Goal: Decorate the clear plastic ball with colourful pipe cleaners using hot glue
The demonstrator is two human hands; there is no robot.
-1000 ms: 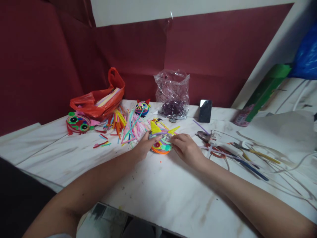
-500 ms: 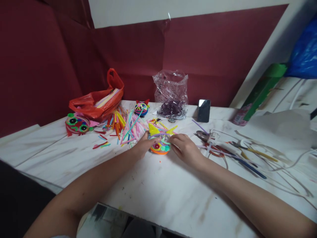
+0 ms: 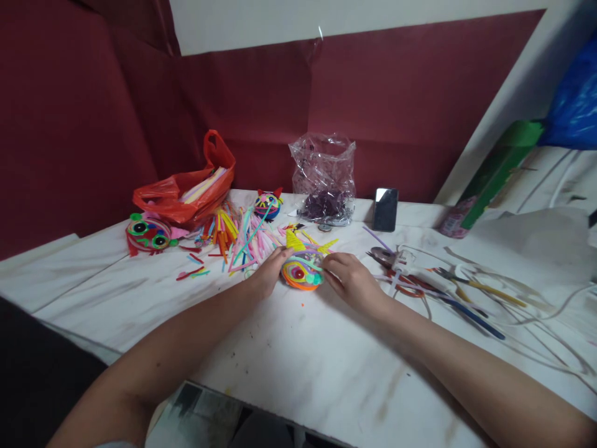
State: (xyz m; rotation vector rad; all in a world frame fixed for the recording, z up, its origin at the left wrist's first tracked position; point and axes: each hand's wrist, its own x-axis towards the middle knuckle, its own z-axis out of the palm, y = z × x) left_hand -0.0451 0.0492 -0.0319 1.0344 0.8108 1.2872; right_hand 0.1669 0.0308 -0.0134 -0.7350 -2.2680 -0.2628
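A round pipe-cleaner animal head [image 3: 298, 274] rests on the white marbled table in front of me. It has yellow pointed ears, a red eye ringed in yellow and purple, teal curls and an orange band along the bottom. My left hand [image 3: 269, 274] grips it from the left, thumb near the base of the left ear. On the other side, my right hand [image 3: 349, 279] has its fingers closed at the head's right edge, by a pale green pipe cleaner [image 3: 313, 264]. Those fingertips are partly hidden, so whether they pinch the strip or the head is unclear.
Loose pipe cleaners [image 3: 252, 242] lie behind my left hand, near a red bag [image 3: 186, 196] and two finished heads, one red [image 3: 148, 235], one blue [image 3: 268, 205]. Behind stand a clear bag [image 3: 324, 180] and phone [image 3: 385, 210]. Pliers [image 3: 485, 289], cables and a glue gun [image 3: 431, 280] clutter the right.
My left thumb has lifted from the front of the head toward the ear, uncovering the red eye. The right hand stays at the right edge, nearly unmoved.
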